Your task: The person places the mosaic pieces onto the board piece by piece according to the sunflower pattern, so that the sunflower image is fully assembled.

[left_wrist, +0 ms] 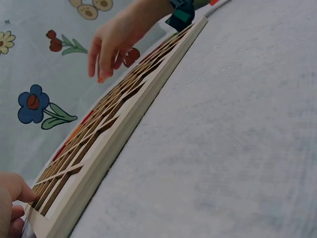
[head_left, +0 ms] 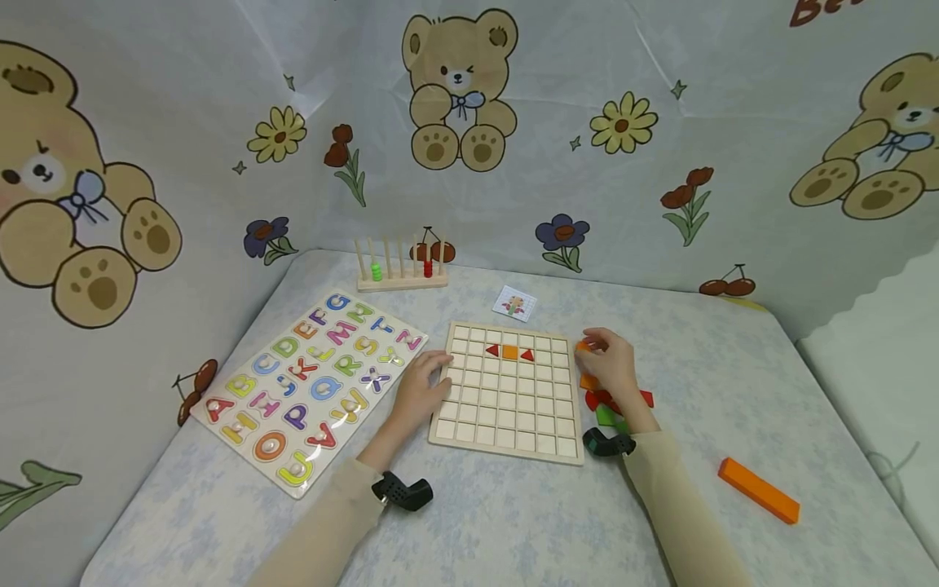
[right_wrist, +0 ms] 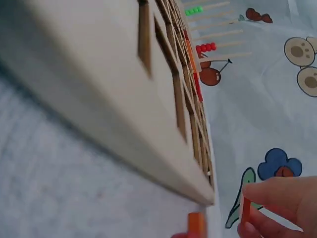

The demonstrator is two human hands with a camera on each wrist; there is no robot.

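Note:
A wooden grid board [head_left: 506, 395] lies at the middle of the table, with an orange square tile [head_left: 509, 352] between two red triangular tiles [head_left: 493, 350] in an upper row. My left hand [head_left: 424, 383] rests on the board's left edge, fingers and thumb spread apart; in the left wrist view its fingertips [left_wrist: 22, 191] touch the frame. Just beyond the right edge, my right hand [head_left: 610, 363] pinches a thin orange tile [right_wrist: 245, 208] between thumb and fingers. Beneath that hand lie loose orange, red [head_left: 645, 399] and green tiles [head_left: 605, 416], partly hidden by it.
An alphabet puzzle board [head_left: 293, 391] lies to the left. Behind stand a bead counting rack [head_left: 402, 284] and a small picture card [head_left: 515, 303]. An orange bar-shaped block [head_left: 759, 491] lies at right. A printed cloth hangs behind the table.

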